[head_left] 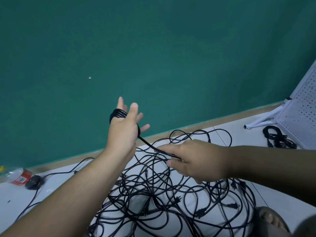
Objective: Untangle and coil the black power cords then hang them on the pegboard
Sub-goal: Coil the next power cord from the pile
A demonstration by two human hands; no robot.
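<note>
My left hand (124, 127) is raised with its fingers spread, and a black power cord (118, 114) is wound in several turns around it between thumb and palm. From those turns the cord runs down to the right into my right hand (193, 161), which pinches it between thumb and fingers. Below both hands a big tangle of black cords (164, 199) with plugs lies on the white floor. A coiled black cord (277, 137) lies on the floor at the foot of the white pegboard (302, 110) at the far right.
A green wall with a wooden skirting fills the back. At the left lie a plastic bottle with a red label (18, 176) and a black mouse (33, 182) with its cable. The pegboard stands on a white frame leg (263, 119). A foot (271, 219) shows bottom right.
</note>
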